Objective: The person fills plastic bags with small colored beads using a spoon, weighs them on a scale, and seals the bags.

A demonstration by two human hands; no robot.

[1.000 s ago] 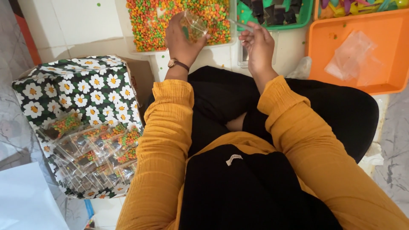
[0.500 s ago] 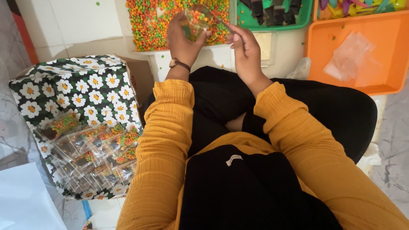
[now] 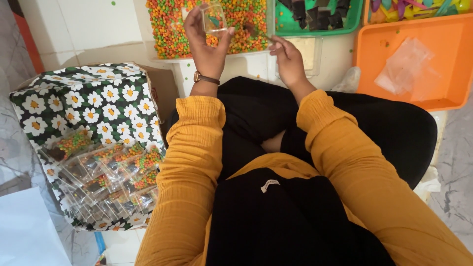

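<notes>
Since a second earlier, the right hand [image 3: 288, 59] had dropped from the small clear packet [image 3: 215, 18] toward the tray of coloured beads [image 3: 172, 34], fingers pinched on a thin stick. The left hand [image 3: 207, 42] gripped the packet upright above that tray. The person sat on a pale tiled floor [image 3: 88, 24]; a daisy-print box [image 3: 84, 103] held filled packets [image 3: 111, 172].

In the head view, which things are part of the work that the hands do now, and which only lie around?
In use:
- left hand, holding a small clear bag
- right hand, holding a thin stick-like tool
- tray of coloured beads

Lying about:
- orange tray with empty clear bags
- green tray with dark pieces
- flowered box of filled bags
</notes>
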